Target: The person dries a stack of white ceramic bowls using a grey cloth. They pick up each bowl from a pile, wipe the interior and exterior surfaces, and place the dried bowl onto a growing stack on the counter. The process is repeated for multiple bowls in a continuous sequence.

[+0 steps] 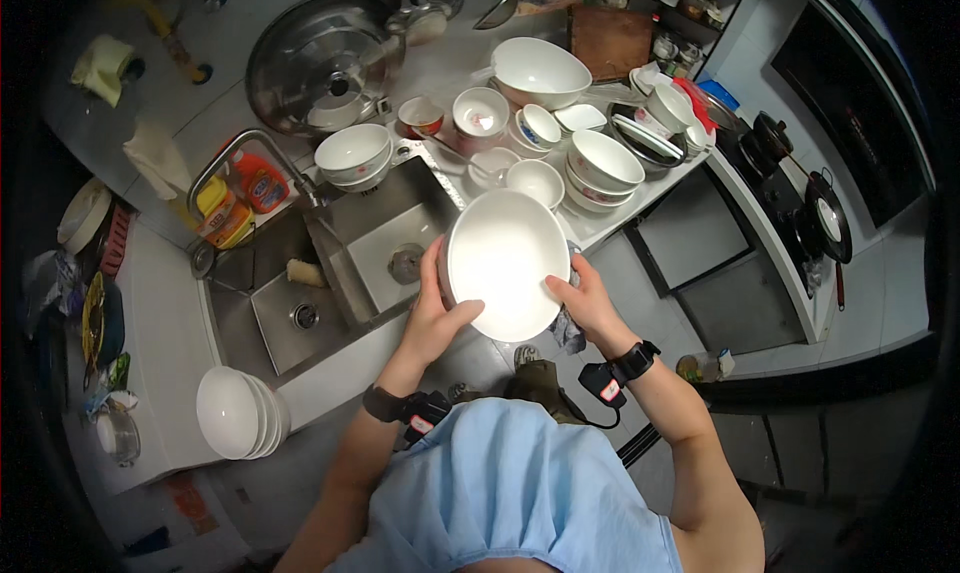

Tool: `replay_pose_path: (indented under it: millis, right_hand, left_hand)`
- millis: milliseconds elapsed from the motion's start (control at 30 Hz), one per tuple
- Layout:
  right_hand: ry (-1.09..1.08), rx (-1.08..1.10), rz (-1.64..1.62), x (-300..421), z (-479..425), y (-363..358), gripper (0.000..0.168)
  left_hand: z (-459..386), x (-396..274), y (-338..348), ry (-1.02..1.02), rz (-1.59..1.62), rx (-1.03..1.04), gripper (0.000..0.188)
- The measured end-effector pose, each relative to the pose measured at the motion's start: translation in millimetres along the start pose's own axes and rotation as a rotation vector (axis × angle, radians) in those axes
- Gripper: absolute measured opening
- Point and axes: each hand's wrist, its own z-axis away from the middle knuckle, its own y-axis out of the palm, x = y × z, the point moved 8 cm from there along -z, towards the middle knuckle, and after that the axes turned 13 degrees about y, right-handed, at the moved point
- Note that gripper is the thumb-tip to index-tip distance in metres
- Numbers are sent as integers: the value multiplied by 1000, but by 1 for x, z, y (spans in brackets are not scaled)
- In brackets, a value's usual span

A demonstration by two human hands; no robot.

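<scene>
A large white bowl (510,265) is held up in front of me, its inside turned towards the camera. My left hand (439,310) grips its left side, thumb over the rim. On the opposite side my right hand (589,299) has its thumb inside the rim. A grey cloth (570,329) hangs from under the right hand, partly hidden by the bowl. Beyond the bowl stand a small white bowl (535,183) and a stack of white bowls (606,160). To the left is a two-basin steel sink (337,273).
A stack of white bowls (232,411) stands near the counter's front edge. Behind the sink are a curved faucet (255,137), detergent bottles (255,179) and stacked bowls (352,153). A large steel lid (322,55) leans at the wall. Pans (829,216) rest on the stove at right.
</scene>
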Motion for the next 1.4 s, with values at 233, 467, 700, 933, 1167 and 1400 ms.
replay_pose_path:
  millis: [233, 467, 700, 933, 1167, 1400]
  right_hand:
    - [-64, -115, 399, 15, -26, -74, 36]
    - [-222, -186, 344, 80, -73, -185, 31]
    - [-347, -299, 427, 138, -128, -268, 27]
    - [-265, -299, 563, 123, -198, -302, 35]
    - [-98, -253, 697, 95, -220, -296, 37]
    - [-45, -252, 766, 76, -235, -295, 37]
  left_hand:
    - [-48, 19, 44, 84, -115, 27, 83]
    - [-140, 44, 124, 6, -15, 112, 82]
    - [-233, 87, 177, -184, -127, 115, 61]
    - [-276, 116, 176, -138, -488, -88, 43]
    - [-282, 128, 171, -190, -758, -33, 44]
    - [-284, 165, 151, -147, -875, -56, 38]
